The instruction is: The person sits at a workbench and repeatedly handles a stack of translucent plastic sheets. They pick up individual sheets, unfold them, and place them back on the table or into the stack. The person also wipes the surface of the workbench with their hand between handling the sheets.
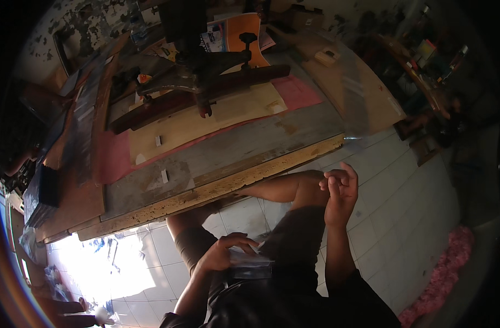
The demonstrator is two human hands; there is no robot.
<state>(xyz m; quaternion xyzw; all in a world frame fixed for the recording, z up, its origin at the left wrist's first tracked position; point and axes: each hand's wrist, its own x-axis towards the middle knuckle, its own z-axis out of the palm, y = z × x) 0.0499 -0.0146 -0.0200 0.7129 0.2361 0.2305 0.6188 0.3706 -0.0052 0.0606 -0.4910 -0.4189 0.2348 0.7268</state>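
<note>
My left hand [228, 252] is over my lap, its fingers closed on a small stack of clear plastic sleeves [251, 265]. The thumb side is partly hidden. My right hand [341, 191] is raised above my right knee, short of the table's front edge, palm turned up. Its fingers are loosely bent and I see nothing in them. Ahead, a dark metal press [198, 82] with a long bar stands over a beige sheet [206, 121] laid on pink paper [112, 156]. One small whitish piece [158, 140] lies on the beige sheet, another [164, 176] on the grey tabletop [250, 145].
The table's worn front edge [222, 188] runs just beyond my knees. An orange chair back [250, 33] stands behind the press. A dark stack [42, 191] sits at the left. A pink fluffy heap [444, 273] lies on the tiled floor at right. Someone's feet [69, 311] show lower left.
</note>
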